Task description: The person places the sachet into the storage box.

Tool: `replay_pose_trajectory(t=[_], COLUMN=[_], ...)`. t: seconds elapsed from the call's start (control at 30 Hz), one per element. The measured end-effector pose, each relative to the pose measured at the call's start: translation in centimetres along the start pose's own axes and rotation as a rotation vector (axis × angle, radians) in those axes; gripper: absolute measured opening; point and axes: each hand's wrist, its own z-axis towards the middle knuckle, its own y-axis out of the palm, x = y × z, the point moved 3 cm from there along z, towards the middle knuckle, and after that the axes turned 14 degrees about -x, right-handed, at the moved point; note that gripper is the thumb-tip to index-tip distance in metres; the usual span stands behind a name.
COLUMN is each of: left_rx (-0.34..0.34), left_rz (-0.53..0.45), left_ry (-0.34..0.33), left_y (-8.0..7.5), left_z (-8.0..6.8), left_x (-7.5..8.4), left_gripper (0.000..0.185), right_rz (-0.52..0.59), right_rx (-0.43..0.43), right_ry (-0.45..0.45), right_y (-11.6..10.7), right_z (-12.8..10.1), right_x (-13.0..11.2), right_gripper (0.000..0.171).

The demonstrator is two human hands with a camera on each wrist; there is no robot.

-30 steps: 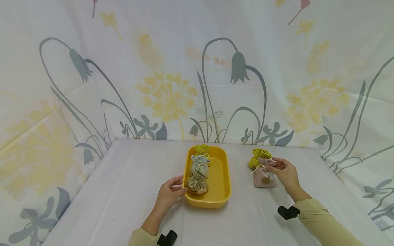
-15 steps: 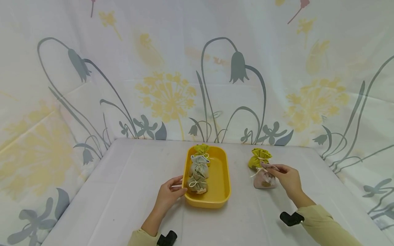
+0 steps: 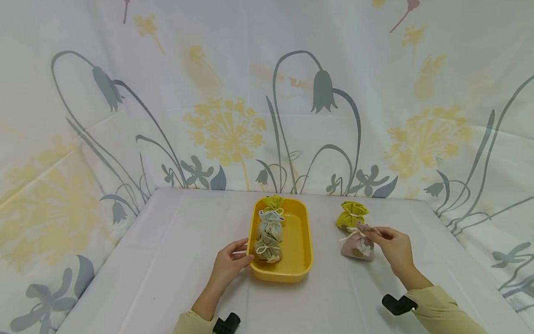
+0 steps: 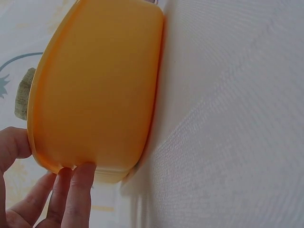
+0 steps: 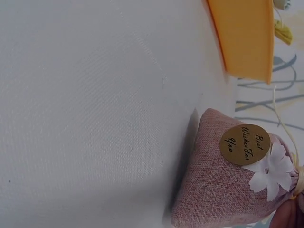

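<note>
Two hands are at work on the white cloth-covered table [image 3: 167,260]. The near left corner of the yellow tray [image 3: 298,253] is gripped by the left hand [image 3: 228,265]: the thumb is hooked over the rim, and the fingers [image 4: 76,190] are laid close together against the outer wall, as seen from the left wrist view. Just beyond that thumb, three drawstring sachets are lined up inside the tray: a beige sachet [image 3: 267,249] nearest, a grey sachet [image 3: 270,224] behind it, and an olive sachet [image 3: 273,202] at the far end.

Over on the other side, the gathered neck of a pink linen sachet [image 3: 358,243] is pinched between the thumb and fingertips of the right hand [image 3: 394,250]. The pouch is tilted, its base touching the table just left of those fingers. A round gold label [image 5: 244,144] and a white fabric flower [image 5: 273,170] are shown on its face in the right wrist view. A yellow-green sachet [image 3: 351,215] is set just beyond the pinching fingers, close behind the pink one.
</note>
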Motion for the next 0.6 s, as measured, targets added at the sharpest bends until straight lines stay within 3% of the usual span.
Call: replay_pose_trajectory(t=[0.6], left_rx=[0.003], left_rz=[0.007], left_ry=[0.0], left_y=[0.0], left_z=[0.0], left_x=[-0.1], left_gripper=[0.049], right_rz=[0.113], right_rx=[0.042], right_ry=[-0.068], right_y=[1.4], right_z=[0.5], right_x=[-4.0], right_gripper=[0.049])
